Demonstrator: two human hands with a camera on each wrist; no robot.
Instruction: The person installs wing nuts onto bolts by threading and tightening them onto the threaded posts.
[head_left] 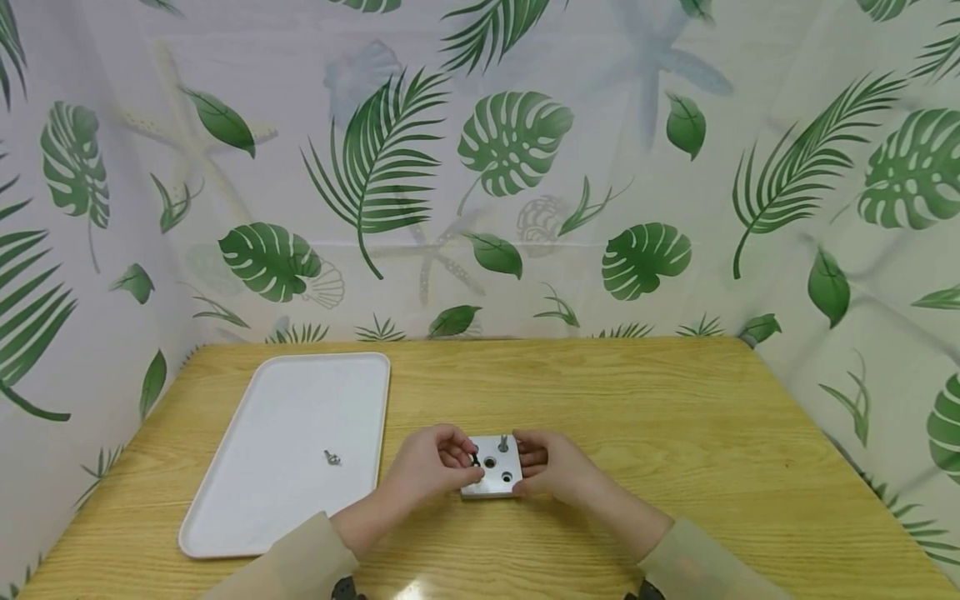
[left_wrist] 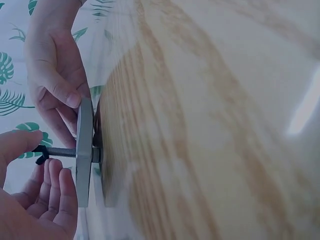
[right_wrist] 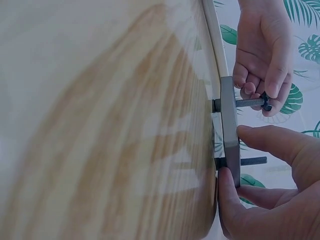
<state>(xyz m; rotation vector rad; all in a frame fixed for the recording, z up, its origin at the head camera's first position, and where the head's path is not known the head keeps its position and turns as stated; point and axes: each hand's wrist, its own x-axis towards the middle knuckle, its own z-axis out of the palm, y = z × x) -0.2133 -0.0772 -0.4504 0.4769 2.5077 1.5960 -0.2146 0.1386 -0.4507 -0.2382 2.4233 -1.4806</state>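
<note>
A square silver metal plate (head_left: 489, 485) is held just above the wooden table, with bolt heads showing beneath it. My left hand (head_left: 432, 460) pinches a black wing nut (right_wrist: 266, 102) between thumb and fingers, at the free end of a threaded bolt (right_wrist: 248, 103) standing through the plate. My right hand (head_left: 561, 468) grips the plate's right edge, thumb on the near side and fingers at the far side. Close to those fingers a second bolt (right_wrist: 254, 161) stands up with its end bare. Two open holes show in the plate's face in the head view.
To the left lies a white tray (head_left: 255, 500), with small silver hardware (head_left: 332, 457) like a wing nut on it. The wooden table (head_left: 637, 400) stretches right and behind the plate. A leaf-print cloth (head_left: 555, 275) hangs behind and along both sides.
</note>
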